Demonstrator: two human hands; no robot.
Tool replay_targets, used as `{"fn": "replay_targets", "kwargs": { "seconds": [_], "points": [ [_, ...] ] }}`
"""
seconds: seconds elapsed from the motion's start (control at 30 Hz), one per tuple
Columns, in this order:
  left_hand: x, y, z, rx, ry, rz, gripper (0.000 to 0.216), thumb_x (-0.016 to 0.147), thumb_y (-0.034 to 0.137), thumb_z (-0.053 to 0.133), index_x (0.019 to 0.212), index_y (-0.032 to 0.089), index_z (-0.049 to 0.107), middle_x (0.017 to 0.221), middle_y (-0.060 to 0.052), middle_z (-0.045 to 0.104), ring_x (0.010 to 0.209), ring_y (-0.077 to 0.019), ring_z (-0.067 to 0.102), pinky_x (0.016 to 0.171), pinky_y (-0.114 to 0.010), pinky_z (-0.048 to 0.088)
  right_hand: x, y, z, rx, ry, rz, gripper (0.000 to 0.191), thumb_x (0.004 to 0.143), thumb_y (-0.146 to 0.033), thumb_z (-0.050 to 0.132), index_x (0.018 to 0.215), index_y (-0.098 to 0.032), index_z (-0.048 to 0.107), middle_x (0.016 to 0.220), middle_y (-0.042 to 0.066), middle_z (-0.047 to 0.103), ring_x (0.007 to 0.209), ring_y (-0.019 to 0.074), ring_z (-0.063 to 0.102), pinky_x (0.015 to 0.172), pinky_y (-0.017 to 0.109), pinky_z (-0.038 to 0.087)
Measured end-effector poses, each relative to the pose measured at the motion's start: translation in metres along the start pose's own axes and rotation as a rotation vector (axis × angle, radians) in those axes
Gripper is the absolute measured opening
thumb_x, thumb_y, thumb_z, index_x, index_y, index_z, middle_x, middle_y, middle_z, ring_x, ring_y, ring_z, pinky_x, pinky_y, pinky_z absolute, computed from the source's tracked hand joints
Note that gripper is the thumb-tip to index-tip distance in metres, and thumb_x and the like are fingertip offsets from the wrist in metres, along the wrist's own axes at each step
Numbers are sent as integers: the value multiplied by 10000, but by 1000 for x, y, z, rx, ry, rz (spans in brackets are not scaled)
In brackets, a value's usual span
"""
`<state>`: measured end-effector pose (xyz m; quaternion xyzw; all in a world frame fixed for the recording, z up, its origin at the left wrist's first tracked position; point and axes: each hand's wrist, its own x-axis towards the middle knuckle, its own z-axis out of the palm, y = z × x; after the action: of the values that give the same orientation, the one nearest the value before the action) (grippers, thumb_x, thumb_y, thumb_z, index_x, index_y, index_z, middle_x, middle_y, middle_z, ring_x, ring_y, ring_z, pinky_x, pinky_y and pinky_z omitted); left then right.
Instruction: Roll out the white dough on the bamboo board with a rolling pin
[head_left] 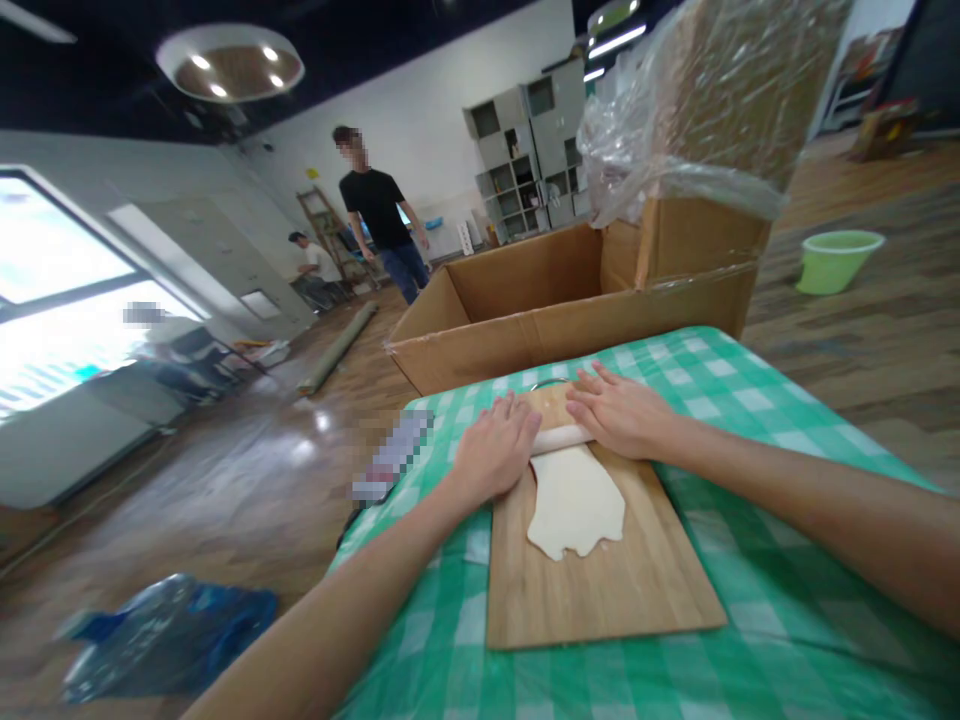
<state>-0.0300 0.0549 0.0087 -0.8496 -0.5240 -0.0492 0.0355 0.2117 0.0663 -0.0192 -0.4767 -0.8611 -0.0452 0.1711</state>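
A flat sheet of pale dough point(575, 502) lies on a wooden cutting board point(600, 585) set on a green-and-white checked tablecloth point(750, 620). A light wooden rolling pin point(561, 438) rests across the far end of the dough. My left hand point(493, 447) presses flat on the pin's left end, fingers stretched out. My right hand point(621, 412) presses flat on its right end, fingers also extended. Only the short middle part of the pin shows between the hands.
A large open cardboard box point(555, 300) with clear plastic wrap point(675, 100) stands just beyond the table. A green basin point(836, 260) sits on the floor at right. A blue bag point(172, 640) lies on the floor at left. A person in black point(379, 215) stands farther back.
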Motion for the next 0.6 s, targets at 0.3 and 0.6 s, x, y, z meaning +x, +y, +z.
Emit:
{"fn": "replay_targets", "kwargs": {
  "seconds": [0.3, 0.6],
  "points": [
    [-24, 7, 4, 39, 67, 37, 526, 1126, 369, 226, 1510, 93, 456, 1600, -217, 495, 1553, -301, 402, 1242, -500, 374, -15, -13, -5, -29, 76, -42, 601, 1110, -409, 291, 1460, -28, 595, 1530, 248, 568, 1506, 368, 447, 1252, 551, 321],
    [-94, 41, -1, -74, 98, 0, 609, 1097, 483, 321, 1510, 55, 454, 1604, -231, 481, 1537, -341, 414, 1268, -521, 335, -59, -32, -30, -41, 43, -130, 626, 1108, -458, 303, 1489, -37, 569, 1553, 235, 550, 1486, 358, 479, 1225, 516, 391]
  ]
}}
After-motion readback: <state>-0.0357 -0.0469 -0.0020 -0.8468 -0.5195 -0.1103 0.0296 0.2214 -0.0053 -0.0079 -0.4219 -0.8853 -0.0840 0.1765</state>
